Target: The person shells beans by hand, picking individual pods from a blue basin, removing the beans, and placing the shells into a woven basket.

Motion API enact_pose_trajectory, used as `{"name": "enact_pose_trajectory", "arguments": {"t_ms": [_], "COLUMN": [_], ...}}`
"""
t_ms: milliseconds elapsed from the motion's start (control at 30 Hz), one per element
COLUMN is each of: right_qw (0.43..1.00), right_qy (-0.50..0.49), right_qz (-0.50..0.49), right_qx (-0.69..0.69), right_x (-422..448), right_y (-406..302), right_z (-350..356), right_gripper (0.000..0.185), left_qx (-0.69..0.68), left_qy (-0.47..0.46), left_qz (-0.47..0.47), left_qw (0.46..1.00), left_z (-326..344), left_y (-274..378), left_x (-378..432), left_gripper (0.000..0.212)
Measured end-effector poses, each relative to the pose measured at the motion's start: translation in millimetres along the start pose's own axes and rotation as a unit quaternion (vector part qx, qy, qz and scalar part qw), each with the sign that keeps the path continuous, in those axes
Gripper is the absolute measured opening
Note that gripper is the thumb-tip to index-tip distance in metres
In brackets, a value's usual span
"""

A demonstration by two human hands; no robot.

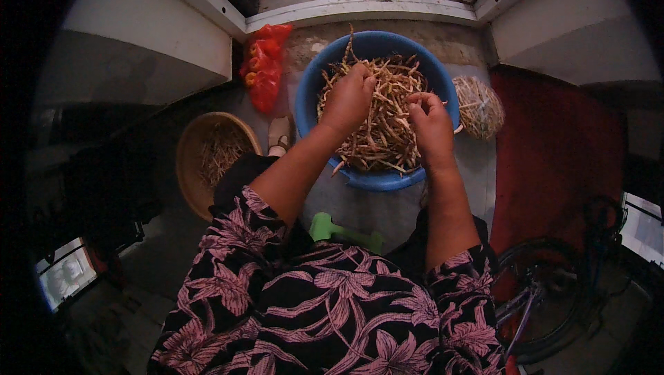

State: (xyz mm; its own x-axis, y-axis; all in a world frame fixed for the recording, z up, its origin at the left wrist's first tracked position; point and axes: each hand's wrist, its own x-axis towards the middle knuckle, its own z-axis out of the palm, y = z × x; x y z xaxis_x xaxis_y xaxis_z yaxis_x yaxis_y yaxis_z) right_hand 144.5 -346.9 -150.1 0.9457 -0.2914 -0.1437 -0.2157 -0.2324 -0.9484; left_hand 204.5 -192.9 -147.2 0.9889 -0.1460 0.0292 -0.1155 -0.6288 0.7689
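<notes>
A blue plastic basin (386, 183) heaped with dried bean pods (378, 141) stands on the floor in front of me. Over the left part of the heap, my left hand (350, 95) has its fingers closed around a pod, whose long end seems to stick up toward the basin's far rim. My right hand (430, 121) is over the right part of the heap, thumb and forefinger pinched together; a thin pod piece seems to lie between them, partly hidden. The two hands are apart.
To the left are a tan bowl (185, 167) with dry pods or husks and a red plastic bag (267, 90) of round items. A clear bag of pods (480, 108) touches the basin's right side. A green stool (324, 227), a door sill (363, 7) and a bicycle wheel (573, 318) also show.
</notes>
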Motion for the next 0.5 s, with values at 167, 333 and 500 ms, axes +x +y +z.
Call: {"name": "enact_pose_trajectory", "arguments": {"t_ms": [167,333,500], "right_qw": [0.962,0.943,0.925], "right_qy": [-0.047,-0.022,0.038], "right_qz": [0.158,0.142,0.175], "right_qx": [0.219,0.301,0.335], "right_x": [-5,-3,0], "right_y": [-14,-17,-13], "right_z": [8,11,2], "right_gripper": [0.017,0.013,0.011], "left_qx": [-0.213,-0.216,-0.167], "left_qy": [-0.247,-0.28,-0.355], "left_qz": [-0.138,-0.088,-0.035], "left_qw": [0.935,0.931,0.919], "left_z": [-1,1,-11], "left_y": [11,20,31], "left_x": [-3,-11,-11], "left_gripper": [0.019,0.02,0.02]}}
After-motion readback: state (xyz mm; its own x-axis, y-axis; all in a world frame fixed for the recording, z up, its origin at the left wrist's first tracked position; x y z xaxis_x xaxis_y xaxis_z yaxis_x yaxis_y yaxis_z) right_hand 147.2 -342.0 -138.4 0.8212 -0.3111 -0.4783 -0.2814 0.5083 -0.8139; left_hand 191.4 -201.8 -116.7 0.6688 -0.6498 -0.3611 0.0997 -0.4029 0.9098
